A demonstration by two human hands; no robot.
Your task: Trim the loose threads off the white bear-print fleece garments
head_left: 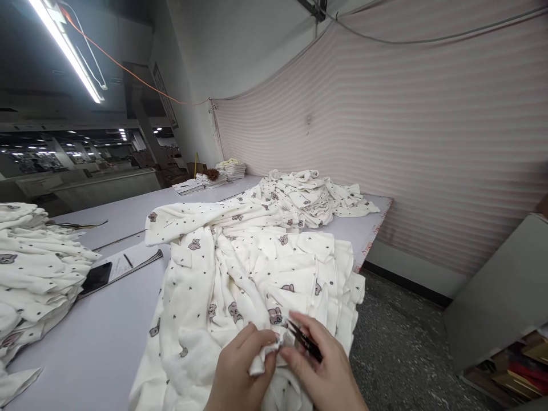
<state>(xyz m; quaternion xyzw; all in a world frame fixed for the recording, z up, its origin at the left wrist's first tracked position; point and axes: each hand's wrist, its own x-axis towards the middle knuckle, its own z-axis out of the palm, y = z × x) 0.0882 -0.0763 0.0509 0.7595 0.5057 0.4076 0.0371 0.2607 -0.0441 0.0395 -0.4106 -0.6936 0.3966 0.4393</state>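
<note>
Left hand fingers pinch white garment fold; right hand fingers grip snips, just beside fold.

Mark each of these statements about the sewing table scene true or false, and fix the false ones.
1. The left hand pinches a bit of the white printed cloth. True.
2. The right hand holds a small dark pair of snips. True.
3. A phone lies on the floor. False: it lies on the table, beside some papers.
4. The cloth in hand is plain red. False: it is white with small grey bear and heart prints.
5. A stack of folded cloth sits at the table's left. True.
</note>
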